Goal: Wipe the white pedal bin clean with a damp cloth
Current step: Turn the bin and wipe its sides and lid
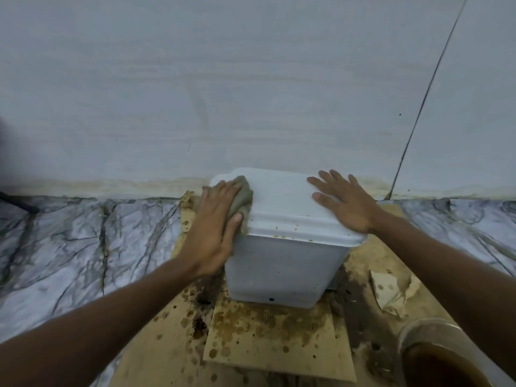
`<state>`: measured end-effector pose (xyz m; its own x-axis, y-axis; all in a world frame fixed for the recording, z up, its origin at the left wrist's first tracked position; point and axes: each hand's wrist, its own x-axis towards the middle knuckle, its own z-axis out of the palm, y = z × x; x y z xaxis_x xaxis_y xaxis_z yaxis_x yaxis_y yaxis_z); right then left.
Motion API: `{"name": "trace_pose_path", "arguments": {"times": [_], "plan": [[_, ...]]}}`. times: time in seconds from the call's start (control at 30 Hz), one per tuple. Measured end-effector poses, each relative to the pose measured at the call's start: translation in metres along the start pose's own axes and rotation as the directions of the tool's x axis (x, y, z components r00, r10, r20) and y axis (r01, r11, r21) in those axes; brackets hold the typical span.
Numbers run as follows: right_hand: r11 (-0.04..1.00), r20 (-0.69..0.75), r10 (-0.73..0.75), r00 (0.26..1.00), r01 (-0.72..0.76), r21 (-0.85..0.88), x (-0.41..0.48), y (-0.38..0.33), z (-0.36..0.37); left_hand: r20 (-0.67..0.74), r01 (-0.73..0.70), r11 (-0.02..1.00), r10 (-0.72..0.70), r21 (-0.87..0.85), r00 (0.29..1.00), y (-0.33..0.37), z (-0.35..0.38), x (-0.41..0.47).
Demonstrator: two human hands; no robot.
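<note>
So the white pedal bin [282, 263] sits dead center on stained cardboard [265, 339], back against the wall. Left hand [212, 227] grips a grey cloth [241, 201] at the lid's [282, 196] 9 o'clock edge. Right hand [346, 202] lies flat, fingers spread, at 3 o'clock. Tub [435, 356] of brown water at 5 o'clock.

Pedal bin [282, 263] stands close against wall [251, 93]; rear access tight. Left hand [212, 227] with cloth [243, 202] and right hand [346, 202] take lid's sides; strip between free. Front face open. Tub of brown liquid [435, 358] and torn paper [391, 291] crowd right side.
</note>
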<state>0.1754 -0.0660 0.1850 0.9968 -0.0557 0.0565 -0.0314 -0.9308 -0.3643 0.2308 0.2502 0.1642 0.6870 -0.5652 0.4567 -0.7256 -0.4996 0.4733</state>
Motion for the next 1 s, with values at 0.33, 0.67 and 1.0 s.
{"name": "trace_pose_path", "arguments": {"times": [0.33, 0.67, 1.0], "plan": [[0.996, -0.024, -0.052, 0.998, 0.050, -0.075, 0.001, 0.004, 0.006, -0.060, 0.138, 0.948, -0.126, 0.286, 0.990, 0.048, 0.038, 0.020], [0.994, -0.017, -0.051, 0.999, 0.050, -0.096, 0.003, -0.003, 0.007, -0.157, 0.202, 0.968, -0.178, 0.152, 0.971, 0.040, 0.036, 0.024], [0.994, -0.031, -0.059, 0.998, 0.056, -0.090, -0.003, 0.004, 0.009, -0.175, 0.262, 0.863, -0.204, 0.433, 0.963, 0.060, 0.036, 0.022]]}}
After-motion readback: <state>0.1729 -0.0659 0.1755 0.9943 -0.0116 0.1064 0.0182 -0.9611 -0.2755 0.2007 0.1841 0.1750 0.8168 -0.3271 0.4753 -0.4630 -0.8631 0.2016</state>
